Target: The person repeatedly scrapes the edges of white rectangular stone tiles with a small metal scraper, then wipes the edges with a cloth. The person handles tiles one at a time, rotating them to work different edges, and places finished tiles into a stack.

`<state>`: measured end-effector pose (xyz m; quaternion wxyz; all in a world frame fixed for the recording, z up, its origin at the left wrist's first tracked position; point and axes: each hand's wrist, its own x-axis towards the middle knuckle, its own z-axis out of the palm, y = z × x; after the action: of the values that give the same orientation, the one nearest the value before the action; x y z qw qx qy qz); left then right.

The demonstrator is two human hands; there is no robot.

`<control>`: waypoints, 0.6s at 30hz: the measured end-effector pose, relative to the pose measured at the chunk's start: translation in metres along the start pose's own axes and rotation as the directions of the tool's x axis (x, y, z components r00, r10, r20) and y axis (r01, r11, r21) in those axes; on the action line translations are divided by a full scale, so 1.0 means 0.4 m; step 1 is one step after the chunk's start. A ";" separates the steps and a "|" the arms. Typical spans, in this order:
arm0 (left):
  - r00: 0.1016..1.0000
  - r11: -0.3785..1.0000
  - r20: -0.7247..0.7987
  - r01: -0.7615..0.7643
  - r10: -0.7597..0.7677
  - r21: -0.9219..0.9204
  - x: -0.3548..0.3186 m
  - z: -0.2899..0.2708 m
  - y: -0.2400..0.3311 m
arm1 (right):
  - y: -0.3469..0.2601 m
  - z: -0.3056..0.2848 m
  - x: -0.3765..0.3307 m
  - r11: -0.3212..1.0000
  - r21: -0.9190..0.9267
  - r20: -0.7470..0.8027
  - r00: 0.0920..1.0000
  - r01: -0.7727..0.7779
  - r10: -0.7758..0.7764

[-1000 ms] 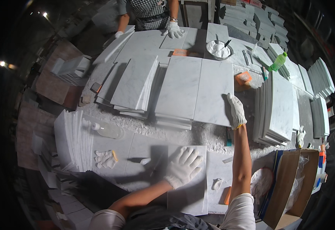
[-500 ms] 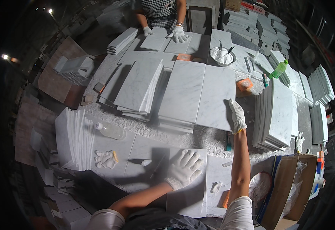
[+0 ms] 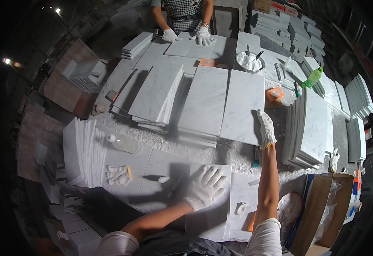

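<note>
Can't make out what's lying under the stacked tiles, and the dark edges are swallowing everything. My left hand [image 3: 206, 187] is pressing flat, fingers spread wide, on the near tile [image 3: 210, 217]. My right hand [image 3: 265, 128], fingers straight, is touching the big marble slab's [image 3: 242, 106] right edge, beyond that tile.

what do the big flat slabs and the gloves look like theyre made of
The large pale grey-veined slabs look like polished marble, going by the veining and faint sheen. The white gloves, as on the right hand, look like knitted cotton: matte, soft and ribbed at the cuff.
</note>
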<state>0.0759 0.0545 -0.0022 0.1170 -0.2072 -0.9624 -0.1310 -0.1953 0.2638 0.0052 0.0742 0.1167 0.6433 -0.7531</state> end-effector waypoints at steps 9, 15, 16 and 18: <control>0.999 1.000 0.027 0.019 -0.020 0.022 0.004 -0.016 0.009 | -0.018 0.008 -0.012 0.999 0.005 0.012 0.999 0.039 -0.039; 0.999 0.999 0.038 0.037 -0.038 0.031 0.009 -0.042 0.018 | -0.011 0.006 -0.014 0.993 0.093 0.017 0.998 0.066 -0.068; 0.998 0.999 0.059 0.030 -0.032 0.026 0.010 -0.047 0.018 | -0.011 0.008 -0.014 0.990 0.098 0.014 0.995 0.098 -0.100; 0.995 0.999 0.097 0.034 -0.036 0.023 0.011 -0.056 0.018 | -0.017 0.013 -0.017 0.969 0.215 0.010 0.992 0.120 -0.125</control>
<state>0.0790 0.0555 0.0215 0.0695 -0.1953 -0.9718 -0.1127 -0.1910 0.2596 0.0143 0.0221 0.0752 0.5637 -0.8222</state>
